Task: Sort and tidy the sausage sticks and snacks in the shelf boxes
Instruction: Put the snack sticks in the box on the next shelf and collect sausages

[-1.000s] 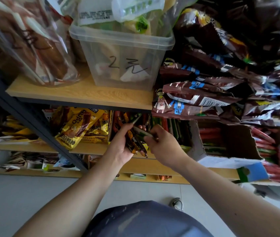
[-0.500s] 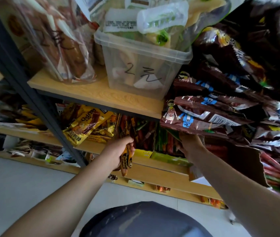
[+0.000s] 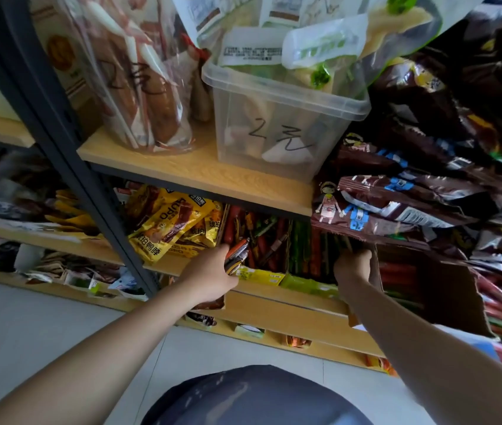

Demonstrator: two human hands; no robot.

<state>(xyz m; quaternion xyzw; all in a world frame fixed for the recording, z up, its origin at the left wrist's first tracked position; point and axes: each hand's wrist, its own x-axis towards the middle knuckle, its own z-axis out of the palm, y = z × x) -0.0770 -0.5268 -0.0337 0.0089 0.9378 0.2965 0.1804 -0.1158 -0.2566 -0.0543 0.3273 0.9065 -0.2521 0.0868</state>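
We grip a bundle of sausage sticks (image 3: 237,256) in our left hand (image 3: 213,276), at the yellow box (image 3: 259,275) on the mid shelf. Right hand (image 3: 352,265) reaches into the green box (image 3: 308,283); fingers hidden, grip unclear.

a wooden shelf board (image 3: 200,176) on a dark metal upright (image 3: 69,167) carried a clear bag of long sausages (image 3: 133,84) at its left and, just beside it, a clear plastic tub (image 3: 277,130) with handwriting on its front. brown snack packets (image 3: 397,204) were heaped to the right of the tub, hanging over the board's edge. the shelf below (image 3: 274,292) bore yellow snack bags (image 3: 167,228) at the left, then open boxes of red, orange and green sausage sticks (image 3: 274,243) standing side by side, then a brown cardboard box (image 3: 433,289) of red sticks at the right. a lower shelf (image 3: 289,329) held small packets, too blurred to tell apart. pale floor tiles (image 3: 44,329) lay beneath.
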